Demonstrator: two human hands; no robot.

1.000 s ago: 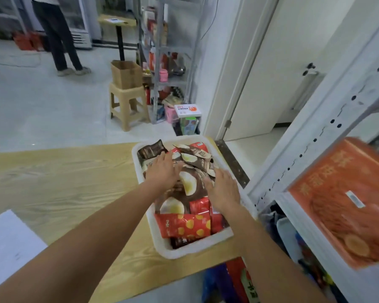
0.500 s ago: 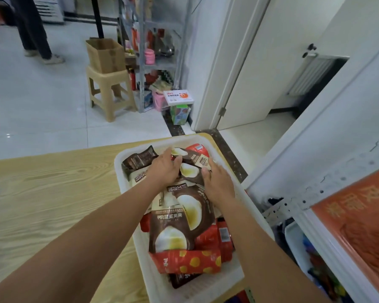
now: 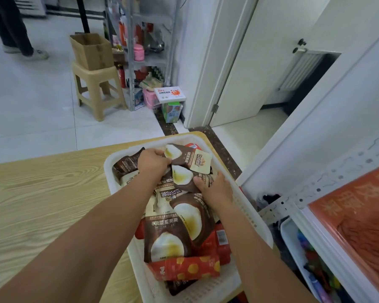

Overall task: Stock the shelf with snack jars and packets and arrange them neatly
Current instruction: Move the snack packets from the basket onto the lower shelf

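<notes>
Head view. A: hands?
B: Both gripping. The left hand (image 3: 153,163) curls round a brown packet (image 3: 189,159) at the white basket's (image 3: 110,165) far end. The right hand (image 3: 216,189) pinches a second brown packet (image 3: 183,177), thumb on top.
A: Packets where?
B: Piled in the basket on the wooden table (image 3: 42,193), beside the shelf (image 3: 328,186).

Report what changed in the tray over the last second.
Both hands closed on packets at the far end of the white tray. The left hand now pinches the farther brown packet, and the right hand grips the nearer brown packet, bunching them together. The tray, the red packet at its near end and the wooden table stayed put.
</notes>
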